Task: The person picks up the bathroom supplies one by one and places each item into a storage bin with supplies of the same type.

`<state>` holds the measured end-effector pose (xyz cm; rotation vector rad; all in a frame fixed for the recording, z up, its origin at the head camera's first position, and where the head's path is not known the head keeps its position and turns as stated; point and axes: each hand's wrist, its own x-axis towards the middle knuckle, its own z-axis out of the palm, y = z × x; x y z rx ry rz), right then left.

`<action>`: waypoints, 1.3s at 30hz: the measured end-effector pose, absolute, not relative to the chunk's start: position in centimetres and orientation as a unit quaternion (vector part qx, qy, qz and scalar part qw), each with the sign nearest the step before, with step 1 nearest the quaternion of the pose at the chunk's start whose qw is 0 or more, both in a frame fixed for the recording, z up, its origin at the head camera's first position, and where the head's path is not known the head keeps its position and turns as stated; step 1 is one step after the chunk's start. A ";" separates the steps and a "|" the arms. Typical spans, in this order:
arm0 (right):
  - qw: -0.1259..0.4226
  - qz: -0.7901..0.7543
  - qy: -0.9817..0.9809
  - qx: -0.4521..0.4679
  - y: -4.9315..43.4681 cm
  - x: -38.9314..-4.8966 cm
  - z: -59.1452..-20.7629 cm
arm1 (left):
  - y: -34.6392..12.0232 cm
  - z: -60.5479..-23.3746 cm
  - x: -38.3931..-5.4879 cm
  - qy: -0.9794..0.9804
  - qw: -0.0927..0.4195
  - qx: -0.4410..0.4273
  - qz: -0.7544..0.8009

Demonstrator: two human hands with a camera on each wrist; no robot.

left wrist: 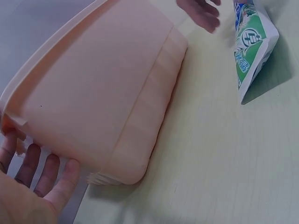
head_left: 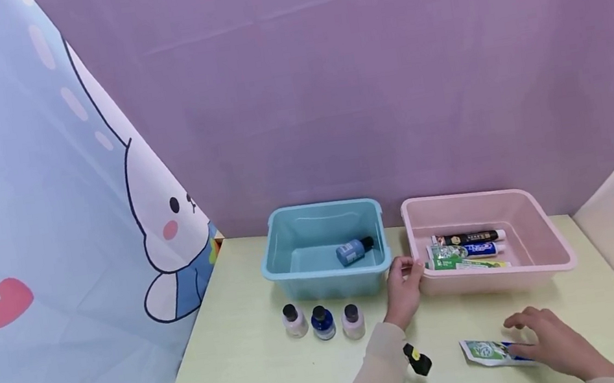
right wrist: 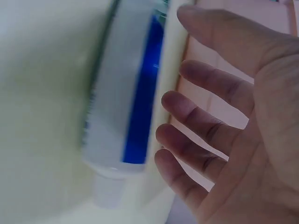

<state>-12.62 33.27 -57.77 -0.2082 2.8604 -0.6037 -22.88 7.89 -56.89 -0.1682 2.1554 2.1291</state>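
Note:
My left hand (head_left: 404, 292) holds the near left corner of a pink plastic bin (head_left: 496, 279), its fingers at the rim. Three toothpaste tubes lie inside that bin: a black one (head_left: 469, 238), a blue one (head_left: 483, 249) and a green one (head_left: 458, 264). On the table in front of the bin lies another toothpaste tube (head_left: 485, 351), white, green and blue. My right hand (head_left: 558, 343) hovers over this tube's capped end, fingers spread and loosely bent. In the right wrist view the tube (right wrist: 124, 93) runs beside the fingertips, its white cap (right wrist: 108, 190) downward.
A blue bin (head_left: 326, 285) stands left of the pink one with a blue bottle (head_left: 350, 252) lying in it. Before it stand two pale pink bottles (head_left: 295, 324) and a dark blue bottle (head_left: 322, 325), black-capped. A purple cloth (head_left: 358, 93) hangs behind the table.

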 end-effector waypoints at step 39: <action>0.054 -0.125 0.987 -0.089 31.7 -10.5 -60.4 | 7.8 -57.0 -22.8 0.705 0.053 -0.047 0.706</action>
